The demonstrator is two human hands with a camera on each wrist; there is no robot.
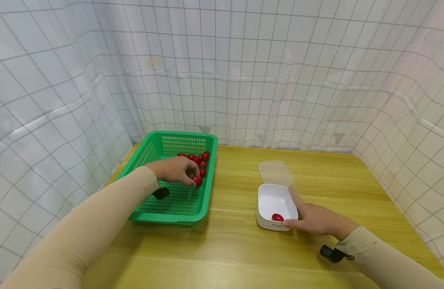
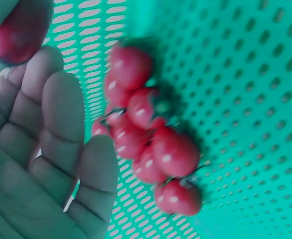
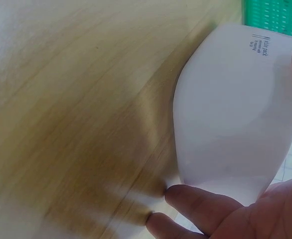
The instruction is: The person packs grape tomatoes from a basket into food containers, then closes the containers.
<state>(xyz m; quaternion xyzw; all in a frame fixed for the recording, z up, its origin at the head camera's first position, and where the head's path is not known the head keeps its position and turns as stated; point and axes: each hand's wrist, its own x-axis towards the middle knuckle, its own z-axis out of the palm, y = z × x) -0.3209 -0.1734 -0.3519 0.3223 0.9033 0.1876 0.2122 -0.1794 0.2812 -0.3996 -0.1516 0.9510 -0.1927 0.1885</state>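
My left hand [image 1: 175, 169] is over the right part of a green plastic basket [image 1: 160, 218] and pinches a cherry tomato [image 2: 20, 37] between thumb and fingers. Several more cherry tomatoes [image 2: 176, 152], some with green stems, lie in the basket just beyond that hand. My right hand [image 1: 313, 218] grips the right side of a small white container [image 3: 230, 109], the thumb at its front corner and the fingers along its outer wall. One cherry tomato [image 1: 277, 217] lies inside the container, near the front.
Behind the container, a translucent lid [image 1: 275, 172] lies on the wooden table [image 1: 232, 241]. White gridded curtains [image 1: 243, 100] enclose the table at the back and both sides. The basket's raised rim stands between the left hand and the container.
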